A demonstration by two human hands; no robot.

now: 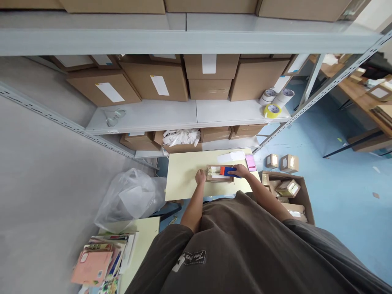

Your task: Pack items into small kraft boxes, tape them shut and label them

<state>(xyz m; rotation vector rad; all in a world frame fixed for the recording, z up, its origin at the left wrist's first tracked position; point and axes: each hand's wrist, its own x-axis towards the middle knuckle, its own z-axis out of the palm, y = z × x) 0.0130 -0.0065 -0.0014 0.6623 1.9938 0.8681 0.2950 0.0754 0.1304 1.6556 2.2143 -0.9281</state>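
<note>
Gripping: right hand (241, 170) closed around a blue-and-orange tape dispenser (226, 171), pressed onto a cardboard parcel (216, 174)
Resting: left hand (200, 177) loosely curled, empty, just beside the parcel
Parcel spot: pale yellow surface (183, 175)
Carton: open cardboard carton (301, 196) on the blue floor (337, 212), holding small parcels (287, 188)

Our right hand (240, 170) is closed round the blue tape dispenser (229, 172), the bare forearm (263, 194) slanting in from its right and behind it. Our left hand (200, 177) sits near the dispenser's left end — fingers curled downward, wrist bent slightly, arm reaching straight forward.
</note>
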